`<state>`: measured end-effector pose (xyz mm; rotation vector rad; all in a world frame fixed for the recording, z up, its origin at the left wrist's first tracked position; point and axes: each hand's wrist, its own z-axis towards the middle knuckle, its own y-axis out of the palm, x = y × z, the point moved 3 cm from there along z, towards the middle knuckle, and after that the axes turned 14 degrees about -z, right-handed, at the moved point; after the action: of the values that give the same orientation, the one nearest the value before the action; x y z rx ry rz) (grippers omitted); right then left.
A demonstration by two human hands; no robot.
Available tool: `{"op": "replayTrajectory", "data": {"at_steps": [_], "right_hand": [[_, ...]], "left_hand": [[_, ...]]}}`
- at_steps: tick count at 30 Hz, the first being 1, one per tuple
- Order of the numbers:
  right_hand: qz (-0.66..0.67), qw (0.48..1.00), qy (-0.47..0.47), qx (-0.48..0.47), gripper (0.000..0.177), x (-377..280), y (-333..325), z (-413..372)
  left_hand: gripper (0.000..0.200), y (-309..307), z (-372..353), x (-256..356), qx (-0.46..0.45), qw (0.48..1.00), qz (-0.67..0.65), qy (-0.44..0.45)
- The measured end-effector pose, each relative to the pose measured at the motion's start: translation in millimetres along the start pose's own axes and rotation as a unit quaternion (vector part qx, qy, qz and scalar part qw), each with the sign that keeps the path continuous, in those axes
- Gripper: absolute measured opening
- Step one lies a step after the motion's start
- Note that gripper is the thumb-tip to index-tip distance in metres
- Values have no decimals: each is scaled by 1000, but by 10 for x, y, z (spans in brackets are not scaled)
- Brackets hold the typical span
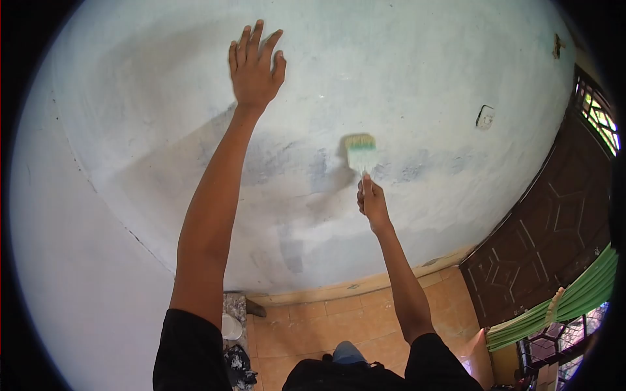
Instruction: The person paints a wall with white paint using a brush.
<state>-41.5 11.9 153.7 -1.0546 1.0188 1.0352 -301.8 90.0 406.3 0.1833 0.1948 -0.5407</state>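
Firstly, my right hand (373,203): fingers curled round a handle, thumb laid along it and pointing up toward the bristles; item held, one flat wide paintbrush (361,155), pale handle, green-tinted band, yellowish bristles uppermost, slightly blurred, in front of the wall (417,78); whether the bristles touch the surface, I cannot tell. My left hand (254,78): fingers spread, thumb apart, back of the hand toward me, raised higher than the brush and well to its left; nearest thing, the same wall; whether the palm presses on it, I cannot tell.

Next, two bare forearms, running down to black short sleeves (192,352); the wall itself, pale blue-green to whitish, with grey-blue patches around and below the brush; a white wall fitting (486,117), dark-edged, to the right of the brush; a small ragged hole (558,47), higher and farther right; a dark brown panelled door (541,221) beyond; a green curtain (580,296), gathered, before a grilled window (574,335).

Lastly, below: orange floor tiles (339,319) along the wall's foot; a speckled tabletop (235,305) at lower left, bearing a round white container (231,327); just beside that, a crumpled black-and-white item (240,366), kind unclear.
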Motion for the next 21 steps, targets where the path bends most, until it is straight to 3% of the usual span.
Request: {"op": "replayTrajectory", "data": {"at_steps": [5, 7, 9, 12, 14, 17, 19, 21], "right_hand": [[3, 991, -132, 11, 48, -1011, -297, 456], [-19, 989, -140, 38, 48, -1015, -300, 590], [-51, 980, -182, 61, 48, -494, -209, 669], [-41, 997, -49, 31, 50, 348, -54, 372], [-17, 1000, 17, -11, 45, 461, -75, 49], [-50, 998, -1, 40, 41, 77, -227, 6], [26, 992, -121, 24, 38, -339, -383, 236], [18, 990, -141, 4, 40, -821, -505, 453]], "left_hand": [[36, -21, 2, 13, -11, 1000, -2, -3], [37, -9, 2, 15, -16, 1000, -1, -3], [37, 6, 0, 1, -21, 1000, 6, -3], [37, -14, 3, 13, -16, 1000, 1, -4], [37, -15, -14, 2, -15, 1000, 4, -4], [37, 11, 24, -10, -12, 1000, 11, -1], [37, 7, -27, 10, -16, 1000, 11, 3], [37, 15, -12, -8, -10, 1000, 8, 13]]}}
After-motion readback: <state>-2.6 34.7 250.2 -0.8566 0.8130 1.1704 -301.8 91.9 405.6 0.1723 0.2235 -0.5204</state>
